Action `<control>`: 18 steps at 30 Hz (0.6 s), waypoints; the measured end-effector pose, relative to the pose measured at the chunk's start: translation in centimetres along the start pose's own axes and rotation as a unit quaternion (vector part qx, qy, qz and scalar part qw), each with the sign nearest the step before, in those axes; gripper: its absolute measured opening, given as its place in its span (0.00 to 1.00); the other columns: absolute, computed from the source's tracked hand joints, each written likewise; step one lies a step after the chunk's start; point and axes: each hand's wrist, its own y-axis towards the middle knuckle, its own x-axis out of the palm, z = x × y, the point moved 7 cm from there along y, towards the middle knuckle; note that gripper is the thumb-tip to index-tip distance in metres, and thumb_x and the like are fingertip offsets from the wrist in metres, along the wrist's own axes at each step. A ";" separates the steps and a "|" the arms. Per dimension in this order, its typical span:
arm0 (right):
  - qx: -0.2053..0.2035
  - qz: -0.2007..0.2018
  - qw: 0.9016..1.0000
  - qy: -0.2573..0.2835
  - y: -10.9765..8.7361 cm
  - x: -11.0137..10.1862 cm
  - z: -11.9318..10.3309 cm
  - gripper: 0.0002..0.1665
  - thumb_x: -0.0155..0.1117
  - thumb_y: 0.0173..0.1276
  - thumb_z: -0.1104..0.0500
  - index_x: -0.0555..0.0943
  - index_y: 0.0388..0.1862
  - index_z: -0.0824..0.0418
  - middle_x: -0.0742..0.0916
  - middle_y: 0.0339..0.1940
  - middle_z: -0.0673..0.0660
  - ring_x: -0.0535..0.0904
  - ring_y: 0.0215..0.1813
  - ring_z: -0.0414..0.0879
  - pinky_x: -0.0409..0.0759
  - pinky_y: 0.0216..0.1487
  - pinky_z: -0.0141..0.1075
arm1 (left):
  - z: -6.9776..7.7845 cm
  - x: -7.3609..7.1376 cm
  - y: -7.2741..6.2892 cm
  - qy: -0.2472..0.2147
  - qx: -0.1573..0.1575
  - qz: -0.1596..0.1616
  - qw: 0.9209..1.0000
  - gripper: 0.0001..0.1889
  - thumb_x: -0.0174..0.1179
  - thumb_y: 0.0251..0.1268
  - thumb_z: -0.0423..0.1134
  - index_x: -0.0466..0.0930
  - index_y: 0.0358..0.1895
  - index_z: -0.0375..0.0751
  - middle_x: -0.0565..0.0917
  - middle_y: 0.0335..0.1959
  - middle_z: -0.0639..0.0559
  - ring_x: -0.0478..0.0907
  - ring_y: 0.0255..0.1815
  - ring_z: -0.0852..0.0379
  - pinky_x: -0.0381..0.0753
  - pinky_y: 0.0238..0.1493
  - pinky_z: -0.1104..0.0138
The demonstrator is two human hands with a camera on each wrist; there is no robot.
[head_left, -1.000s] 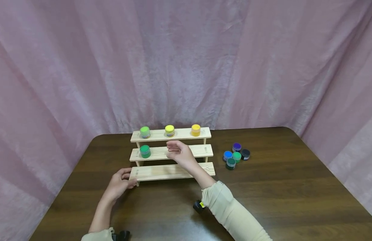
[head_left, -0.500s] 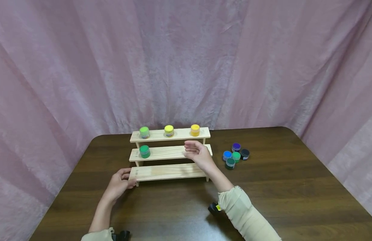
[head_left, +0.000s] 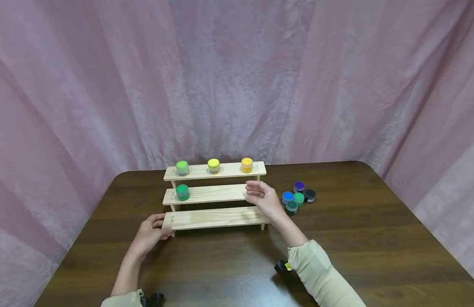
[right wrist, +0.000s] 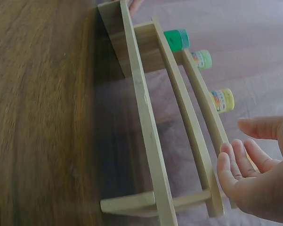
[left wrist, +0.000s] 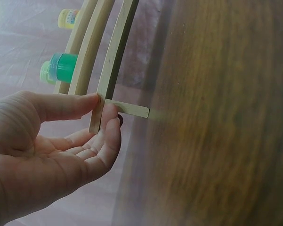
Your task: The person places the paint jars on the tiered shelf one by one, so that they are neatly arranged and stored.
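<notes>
A three-tier wooden display stand (head_left: 218, 218) stands on the table. At its lowest tier's left end, my left hand (head_left: 149, 233) pinches the board, thumb on top and fingers beneath, as the left wrist view shows. My right hand (head_left: 265, 201) holds nothing and hovers by the middle tier's right end, its fingers loosely bent. A green paint jar (head_left: 182, 192) sits at the left of the middle tier. Along the top tier stand a light green jar (head_left: 182, 168), a yellow jar (head_left: 213, 166) and an orange-yellow jar (head_left: 247, 165).
Right of the stand, a cluster of jars rests on the brown table (head_left: 356, 238): purple (head_left: 299, 187), blue (head_left: 287, 198), green (head_left: 299, 199), dark green (head_left: 291, 207) and black (head_left: 309, 196). A pink curtain (head_left: 237, 85) hangs behind the table.
My right hand has moved right, from the middle of the middle tier to its right end. My left hand keeps its grip on the stand. The jars stay where they were.
</notes>
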 end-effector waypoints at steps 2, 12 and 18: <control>0.001 0.005 1.000 0.001 0.0 -0.4 0.1 0.25 0.63 0.64 0.69 0.75 0.61 0.67 0.81 0.59 0.68 0.79 0.60 0.58 0.81 0.57 0.37 | 0.1 -0.1 0.0 0.000 0.002 0.001 1.000 0.30 0.55 0.63 0.24 0.57 0.67 0.18 0.77 0.51 0.25 0.78 0.32 0.62 0.81 0.35 0.72; 0.010 0.044 0.999 0.016 -0.3 -3.1 0.7 0.26 0.63 0.64 0.71 0.74 0.62 0.70 0.80 0.59 0.71 0.80 0.58 0.56 0.80 0.49 0.23 | 0.2 -0.1 -0.2 0.002 -0.002 0.002 1.000 0.30 0.56 0.63 0.24 0.57 0.67 0.18 0.78 0.50 0.26 0.78 0.32 0.62 0.80 0.35 0.72; 0.012 0.065 0.998 0.010 -0.2 -5.3 1.0 0.26 0.63 0.64 0.71 0.74 0.62 0.68 0.81 0.59 0.68 0.80 0.57 0.52 0.77 0.48 0.20 | 0.2 -0.1 -0.2 0.001 0.001 0.000 1.000 0.29 0.55 0.63 0.24 0.58 0.67 0.18 0.78 0.49 0.26 0.78 0.32 0.62 0.80 0.34 0.73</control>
